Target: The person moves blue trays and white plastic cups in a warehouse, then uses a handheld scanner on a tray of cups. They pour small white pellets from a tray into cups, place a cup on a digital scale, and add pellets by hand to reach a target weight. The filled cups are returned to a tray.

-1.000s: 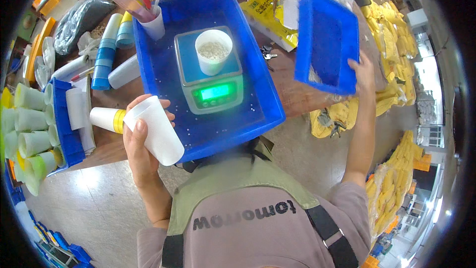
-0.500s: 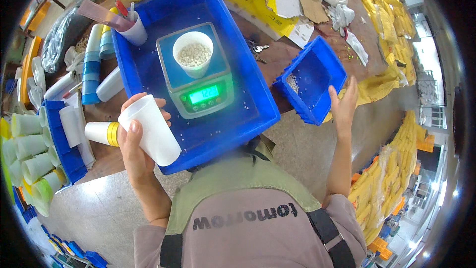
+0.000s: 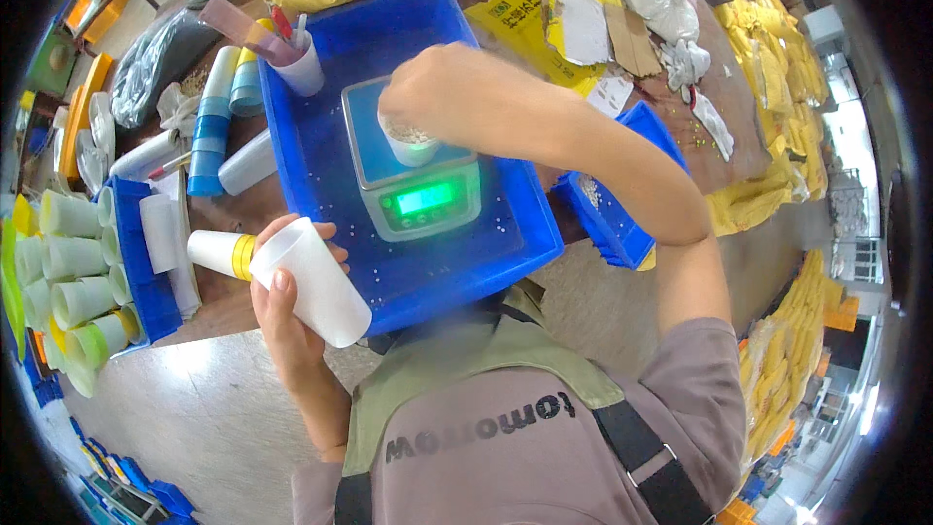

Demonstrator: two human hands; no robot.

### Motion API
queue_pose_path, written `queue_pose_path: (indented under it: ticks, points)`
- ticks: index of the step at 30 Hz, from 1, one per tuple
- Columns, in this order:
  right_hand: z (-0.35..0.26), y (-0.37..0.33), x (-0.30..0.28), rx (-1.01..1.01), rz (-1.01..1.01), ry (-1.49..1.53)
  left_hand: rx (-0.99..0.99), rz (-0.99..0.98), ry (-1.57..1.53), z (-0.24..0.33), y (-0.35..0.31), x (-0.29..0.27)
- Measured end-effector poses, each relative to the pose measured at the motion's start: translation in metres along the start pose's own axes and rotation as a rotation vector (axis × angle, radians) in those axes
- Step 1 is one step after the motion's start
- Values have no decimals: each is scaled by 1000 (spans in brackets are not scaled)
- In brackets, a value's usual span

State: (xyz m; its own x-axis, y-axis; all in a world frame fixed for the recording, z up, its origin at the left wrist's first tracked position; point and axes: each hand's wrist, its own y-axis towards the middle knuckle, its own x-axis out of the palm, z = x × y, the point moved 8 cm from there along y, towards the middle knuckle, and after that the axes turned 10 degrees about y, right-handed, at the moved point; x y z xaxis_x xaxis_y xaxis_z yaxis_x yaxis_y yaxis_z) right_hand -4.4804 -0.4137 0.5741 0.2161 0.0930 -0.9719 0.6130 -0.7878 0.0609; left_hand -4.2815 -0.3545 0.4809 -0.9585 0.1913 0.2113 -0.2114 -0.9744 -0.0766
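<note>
L hand (image 3: pixel 292 297): curled firmly round plain white cup (image 3: pixel 316 290), smooth, tapered, tilted w/ mouth up-L, at near-L corner of lg blue tray (image 3: pixel 505 253). Scale (image 3: pixel 418 185): in tray, display (image 3: pixel 425 199) lit green. Granule cup (image 3: pixel 412 154): upright on scale, white wall, sm off-white granules (image 3: pixel 414 132) visible inside. R hand (image 3: pixel 437 87): above granule cup, fingers bent down at rim; tips hidden, so opening & grip can't be told. Sm blue bin (image 3: pixel 624 236): just R of tray, granules at its L end. White holder cup (image 3: pixel 304 74): far-L side of tray
</note>
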Motion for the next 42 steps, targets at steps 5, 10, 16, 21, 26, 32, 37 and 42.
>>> queue_pose_path:
  ticks: [5, 10, 16, 21, 26, 32, 37, 42]
  points:
    - [48, -39, 5, 197, 116, 292, 19, 102, -28, 0, -5, -15]
    - [51, -50, 51, 253, 434, 866, 8, 32, -8, 0, 6, -1]
    - [58, -195, -16, 540, 679, 444, -17, 8, 50, -5, 16, 2]
    - [65, -273, -6, 816, 470, -96, -41, -54, 74, -12, 20, 13]
    - [79, -308, 39, 891, 330, -153, -23, -121, 88, -11, 26, 27]
    - [111, -355, 41, 1146, 543, 413, -19, -107, 102, -6, 23, 27]
    - [103, -324, 14, 920, 785, 855, -27, -63, 70, -7, 16, 19]
    - [85, -208, 1, 509, 753, 960, -17, -73, 27, -8, 11, 17]
